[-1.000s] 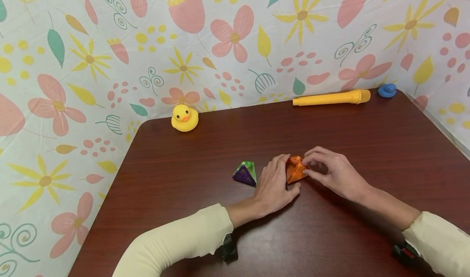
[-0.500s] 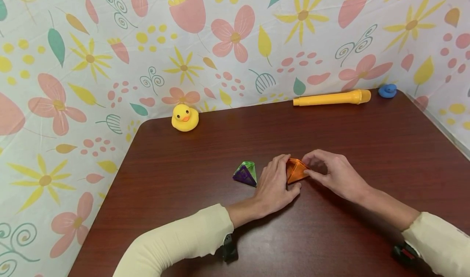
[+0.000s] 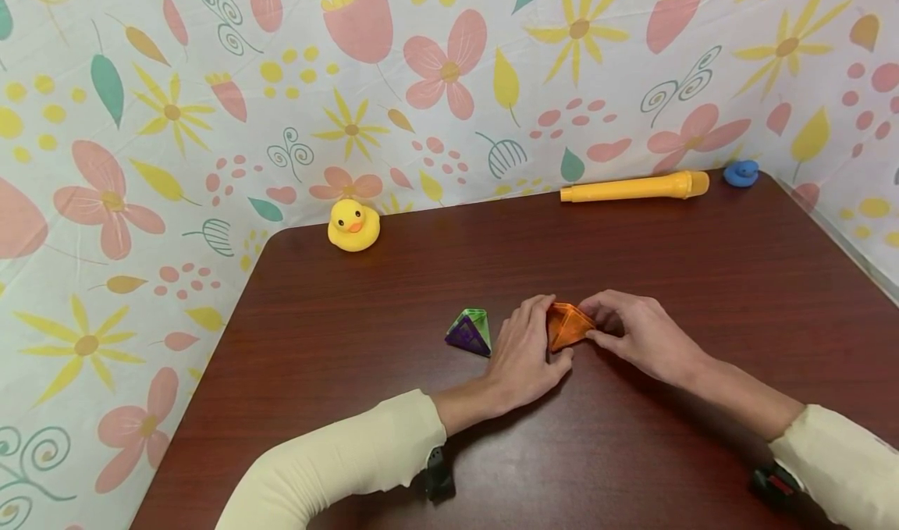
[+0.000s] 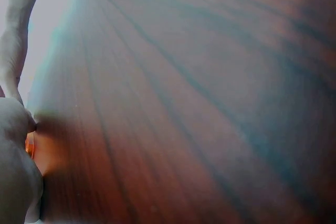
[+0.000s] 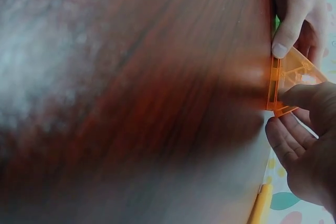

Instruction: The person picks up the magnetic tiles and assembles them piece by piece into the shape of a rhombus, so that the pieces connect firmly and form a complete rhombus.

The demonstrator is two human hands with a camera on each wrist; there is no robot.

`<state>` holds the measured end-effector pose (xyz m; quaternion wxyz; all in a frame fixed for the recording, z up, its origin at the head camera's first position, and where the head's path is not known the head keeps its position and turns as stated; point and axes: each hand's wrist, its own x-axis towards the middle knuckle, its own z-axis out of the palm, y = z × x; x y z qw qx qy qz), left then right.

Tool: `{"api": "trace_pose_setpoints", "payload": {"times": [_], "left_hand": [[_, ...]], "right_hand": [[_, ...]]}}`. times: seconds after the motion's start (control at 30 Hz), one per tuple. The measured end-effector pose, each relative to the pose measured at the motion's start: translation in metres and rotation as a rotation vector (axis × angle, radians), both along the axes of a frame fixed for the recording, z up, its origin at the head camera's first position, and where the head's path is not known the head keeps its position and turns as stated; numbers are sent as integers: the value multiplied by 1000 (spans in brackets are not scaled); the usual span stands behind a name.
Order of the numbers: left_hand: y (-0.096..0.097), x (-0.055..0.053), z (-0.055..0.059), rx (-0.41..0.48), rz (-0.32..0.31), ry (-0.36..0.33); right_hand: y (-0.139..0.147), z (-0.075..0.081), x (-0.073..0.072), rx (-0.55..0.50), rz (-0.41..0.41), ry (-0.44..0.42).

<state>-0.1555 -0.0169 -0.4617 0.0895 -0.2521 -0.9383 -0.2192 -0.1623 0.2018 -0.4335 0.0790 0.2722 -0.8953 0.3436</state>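
Observation:
A translucent orange pyramid of magnetic tiles [image 3: 567,329] sits on the table between my hands. My left hand [image 3: 523,354] steadies its left side, fingers behind and thumb at the near edge. My right hand [image 3: 642,331] pinches its right corner between thumb and fingers. The right wrist view shows the orange tiles [image 5: 287,69] edge-on, with the left thumb on one edge and the right fingers at the other end. Only an orange sliver [image 4: 30,145] shows past the hand in the left wrist view. A green and purple tile pyramid [image 3: 469,333] stands just left of my left hand.
Along the back of the brown table [image 3: 421,257] are a yellow rubber duck [image 3: 353,227], a yellow toy microphone [image 3: 632,188] and a small blue duck [image 3: 740,174]. A flower-print cloth [image 3: 449,147] hangs behind the table and down its left side.
The orange tiles have come together from a partly open shape into a closed pyramid. My right fingers have shifted slightly down and right; the left hand has barely moved.

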Motion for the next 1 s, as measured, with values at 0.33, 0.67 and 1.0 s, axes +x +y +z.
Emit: {"api": "trace_pose_setpoints", "payload": {"times": [0.33,0.67,1.0], "left_hand": [[-1,0,1,2,-4,3],[-2,0,0,2,-14,-15],[-4,0,1,45,-37,-41]], "right_hand": [[2,1,-1,54,-27,-20],[3,1,-1,110,-73,-30],[10,-1,-3,26,-61,-28]]}}
